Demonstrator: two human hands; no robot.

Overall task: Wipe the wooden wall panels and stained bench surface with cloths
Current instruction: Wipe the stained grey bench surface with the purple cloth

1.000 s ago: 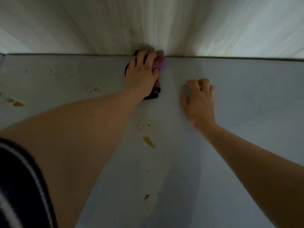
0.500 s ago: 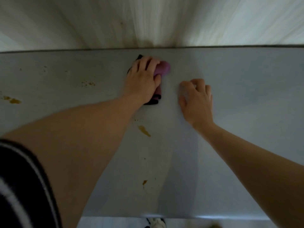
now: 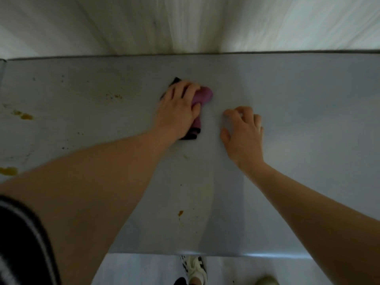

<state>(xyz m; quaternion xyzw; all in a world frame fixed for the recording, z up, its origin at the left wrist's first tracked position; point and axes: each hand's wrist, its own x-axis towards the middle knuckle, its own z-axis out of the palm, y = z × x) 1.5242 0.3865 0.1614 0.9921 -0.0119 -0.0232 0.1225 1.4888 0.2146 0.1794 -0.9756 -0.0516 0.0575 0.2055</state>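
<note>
My left hand (image 3: 178, 112) presses a bunched purple cloth with a dark edge (image 3: 202, 95) flat onto the grey bench surface (image 3: 298, 120), near its middle. The cloth shows past my fingers and below my thumb. My right hand (image 3: 242, 132) rests beside it on the bench, fingers loosely bent with the tips on the surface and nothing in it. Yellow-brown stains mark the bench at the front (image 3: 181, 212) and at the far left (image 3: 25, 116). The pale wooden wall panels (image 3: 185, 23) rise behind the bench.
More specks lie left of the cloth (image 3: 115, 96), and a larger stain (image 3: 8, 170) sits by my left forearm. The bench's front edge (image 3: 267, 255) runs along the bottom, with the floor and a white shoe (image 3: 194, 266) below it.
My left hand has drawn the cloth from the wall joint toward me across the bench. The stain near my wrist has gone from sight. My right hand slid back alongside it.
</note>
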